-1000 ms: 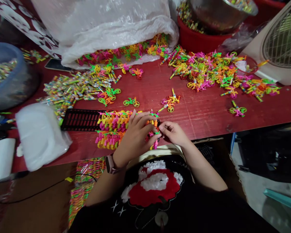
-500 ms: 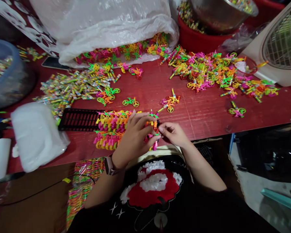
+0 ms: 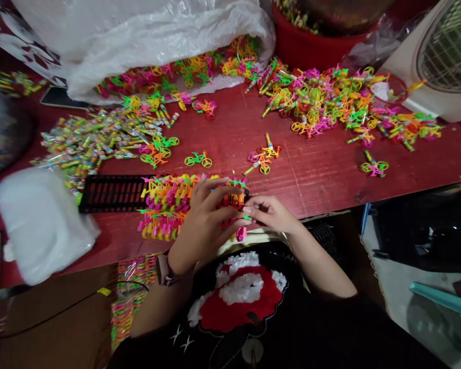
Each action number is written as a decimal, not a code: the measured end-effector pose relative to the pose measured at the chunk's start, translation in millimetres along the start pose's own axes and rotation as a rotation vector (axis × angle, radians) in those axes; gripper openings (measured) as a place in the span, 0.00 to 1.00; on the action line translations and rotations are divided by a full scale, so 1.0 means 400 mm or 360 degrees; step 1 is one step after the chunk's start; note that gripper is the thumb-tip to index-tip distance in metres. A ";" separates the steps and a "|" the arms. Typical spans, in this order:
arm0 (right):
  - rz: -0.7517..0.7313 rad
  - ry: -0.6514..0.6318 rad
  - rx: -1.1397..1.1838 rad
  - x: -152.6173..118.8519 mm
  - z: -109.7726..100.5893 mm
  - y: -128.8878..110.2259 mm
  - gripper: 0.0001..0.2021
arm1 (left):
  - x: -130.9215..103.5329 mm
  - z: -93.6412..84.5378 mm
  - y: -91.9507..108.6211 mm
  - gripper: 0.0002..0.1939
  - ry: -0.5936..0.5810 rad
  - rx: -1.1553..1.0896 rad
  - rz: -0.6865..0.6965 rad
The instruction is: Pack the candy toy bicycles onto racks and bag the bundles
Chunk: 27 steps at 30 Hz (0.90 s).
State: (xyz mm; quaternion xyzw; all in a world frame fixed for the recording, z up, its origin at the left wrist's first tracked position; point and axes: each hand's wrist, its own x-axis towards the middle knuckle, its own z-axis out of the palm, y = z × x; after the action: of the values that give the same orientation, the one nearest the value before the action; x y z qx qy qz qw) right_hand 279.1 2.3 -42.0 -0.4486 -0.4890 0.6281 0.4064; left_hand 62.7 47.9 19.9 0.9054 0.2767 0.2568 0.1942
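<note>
A black slotted rack (image 3: 113,193) lies along the table's near edge, its right part covered by rows of small coloured plastic bicycles (image 3: 163,220). Over the right end of these rows is my left hand (image 3: 211,215), wearing a wrist band, fingers spread and bent on the pieces. My right hand (image 3: 271,212) is closed in a pinch at the rack's right end, close to my left fingertips and a small green piece (image 3: 247,217). What the pinch holds is too small to make out. Just behind the hands lie loose bicycles with a candy-like tube (image 3: 263,160).
Wrapped tubes (image 3: 96,136) are heaped at the left, beside a white plastic bundle (image 3: 42,220). Bicycles with tubes (image 3: 322,105) form a pile at the back right. A white sack (image 3: 157,43), red tub (image 3: 307,48) and fan (image 3: 449,56) stand behind.
The view has shifted, so the left-side items sit further left. Both hands stay at the rack's right end, with my left fingers slightly moved over the pieces.
</note>
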 end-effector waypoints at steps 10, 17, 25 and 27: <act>-0.0043 -0.0145 -0.0092 0.014 -0.019 0.010 0.19 | 0.001 0.005 0.003 0.16 0.0064 -0.0023 -0.0016; 0.0047 0.0047 -0.0090 0.012 0.005 0.011 0.24 | 0.006 0.002 0.007 0.13 0.0088 -0.0025 0.0022; -0.0450 0.1038 -0.0799 0.044 -0.127 -0.039 0.15 | 0.003 0.002 0.003 0.05 0.0064 0.0014 0.0027; -0.0564 0.1170 -0.1241 0.084 -0.186 -0.059 0.14 | 0.003 0.000 -0.001 0.03 0.0049 -0.0008 0.0038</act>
State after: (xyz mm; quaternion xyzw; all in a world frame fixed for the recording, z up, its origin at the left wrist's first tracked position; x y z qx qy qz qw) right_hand 343.2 57.2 -33.4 -0.6659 -0.5790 0.1256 0.4534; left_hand 63.4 49.0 20.0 0.9041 0.2683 0.2738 0.1890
